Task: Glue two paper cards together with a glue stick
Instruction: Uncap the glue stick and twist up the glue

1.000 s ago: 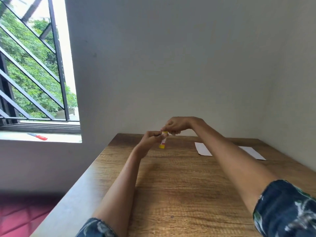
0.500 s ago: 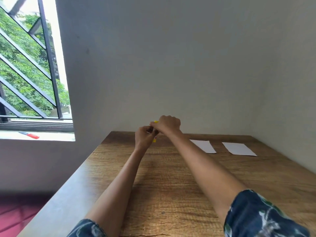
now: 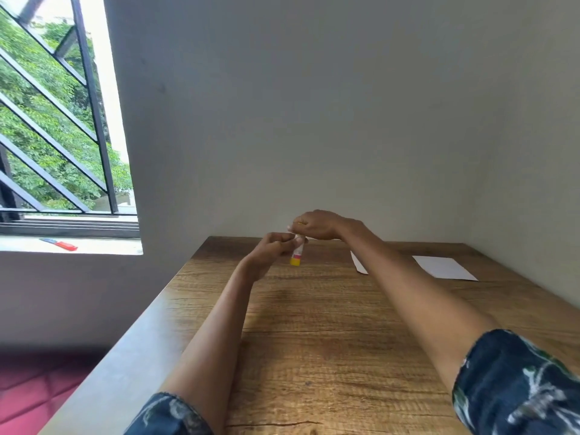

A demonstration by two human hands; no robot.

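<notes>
two forearms in dark patterned sleeves (image 3: 514, 387) reach out over the wooden table (image 3: 314, 356), the landmark for every position given here. above the table's far half, left of its middle, the left hand (image 3: 270, 251) is curled around the upper part of the glue stick (image 3: 297, 255), whose yellow base points down and hangs clear of the tabletop. the right hand (image 3: 315, 226) sits just above and beyond it, fingers pinched closed over the top end of the stick; a trace of yellow shows there, but what it grips cannot be told. flat on the table's far right part lie two white paper cards: one card (image 3: 358, 263) partly hidden behind the right forearm, the other card (image 3: 444, 267) further right, near the table's right edge. beyond the table's left edge, a red and blue object (image 3: 58, 244) rests on the window sill (image 3: 103, 246).
</notes>
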